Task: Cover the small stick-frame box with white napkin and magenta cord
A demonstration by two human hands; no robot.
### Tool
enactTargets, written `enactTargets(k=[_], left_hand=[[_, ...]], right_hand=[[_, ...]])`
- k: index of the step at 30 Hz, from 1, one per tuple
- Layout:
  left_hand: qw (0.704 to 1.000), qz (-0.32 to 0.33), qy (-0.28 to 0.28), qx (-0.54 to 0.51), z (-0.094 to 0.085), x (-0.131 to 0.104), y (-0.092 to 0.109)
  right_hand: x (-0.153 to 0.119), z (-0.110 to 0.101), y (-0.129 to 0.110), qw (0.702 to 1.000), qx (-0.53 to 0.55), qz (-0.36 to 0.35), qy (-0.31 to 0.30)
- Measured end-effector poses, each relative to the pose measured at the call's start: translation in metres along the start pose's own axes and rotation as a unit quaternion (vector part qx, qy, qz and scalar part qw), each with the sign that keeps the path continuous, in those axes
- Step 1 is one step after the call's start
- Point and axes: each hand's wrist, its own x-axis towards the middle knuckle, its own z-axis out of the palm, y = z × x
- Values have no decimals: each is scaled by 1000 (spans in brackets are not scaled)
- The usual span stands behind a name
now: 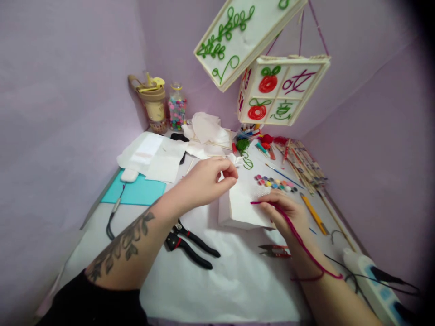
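Observation:
My right hand (285, 213) pinches a length of magenta yarn (295, 233) between thumb and fingers. A short end sticks out past the fingertips, and the rest trails back over the wrist. Beneath that end is a white box-like piece (248, 213) on the table, with the right hand at its right side. Above its far left part, my left hand (220, 176) hangs with thumb and forefinger brought together. Whatever they hold, if anything, cannot be made out. Black-handled cutters (193, 246) lie below the left forearm, and red-handled thread snips (275, 251) lie beside the right wrist.
Paper lanterns (283, 90) hang over the back. Paint pots (275, 183), a yellow utility knife (314, 213) and a power strip (370, 285) line the right. A turquoise board (141, 190), white sheets (156, 156), a bead bottle (177, 108) and a cup (154, 106) stand left.

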Motion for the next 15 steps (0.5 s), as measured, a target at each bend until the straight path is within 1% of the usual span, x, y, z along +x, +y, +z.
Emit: enactTargets(k=[2, 4, 6, 9, 10, 12, 15], left_hand=[[1000, 12, -1, 21, -7, -12, 13], [999, -10, 5, 37, -2, -26, 17], [997, -63, 21, 37, 11, -43, 14], [977, -200, 68, -14, 39, -68, 6], [968, -234, 84, -37, 48, -74, 4], [955, -274, 92, -67, 63, -82, 4], [949, -291, 98, -73, 76, -83, 8]], right_hand=[[-1, 0, 1, 1000, 9, 8, -2], [-1, 0, 1, 1000, 15, 12, 2], [-1, 1, -1, 1000, 14, 11, 10], [-2, 2, -6, 1000, 15, 4, 10], [-2, 2, -7, 1000, 16, 3, 6], [-3, 2, -8, 1000, 21, -1, 4], [-2, 3, -7, 999, 25, -16, 18]])
